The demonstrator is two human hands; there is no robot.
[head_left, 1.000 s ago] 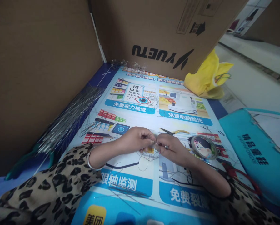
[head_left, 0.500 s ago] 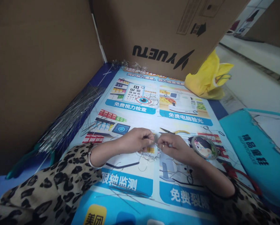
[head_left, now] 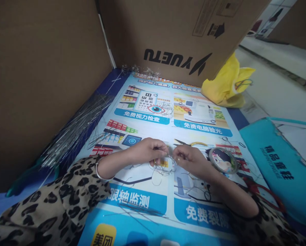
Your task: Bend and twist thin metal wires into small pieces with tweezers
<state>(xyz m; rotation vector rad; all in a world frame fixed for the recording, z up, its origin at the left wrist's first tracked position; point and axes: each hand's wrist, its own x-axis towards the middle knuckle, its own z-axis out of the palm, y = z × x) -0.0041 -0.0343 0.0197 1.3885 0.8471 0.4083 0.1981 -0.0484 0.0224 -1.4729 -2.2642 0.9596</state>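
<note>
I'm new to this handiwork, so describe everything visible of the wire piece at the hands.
The wire piece looks like thin, silvery metal, bent into a rough loop with finer curved strands below. It's at the fingertips of the left hand and right hand, over the poster; whether it touches that is unclear.

Pair of sleeves, loose, tan leopard print with black and brown spots, left (head_left: 66, 198) and right (head_left: 269, 222); one slim, plain, silver-coloured bangle (head_left: 97, 171), left wrist (head_left: 105, 168).
</note>
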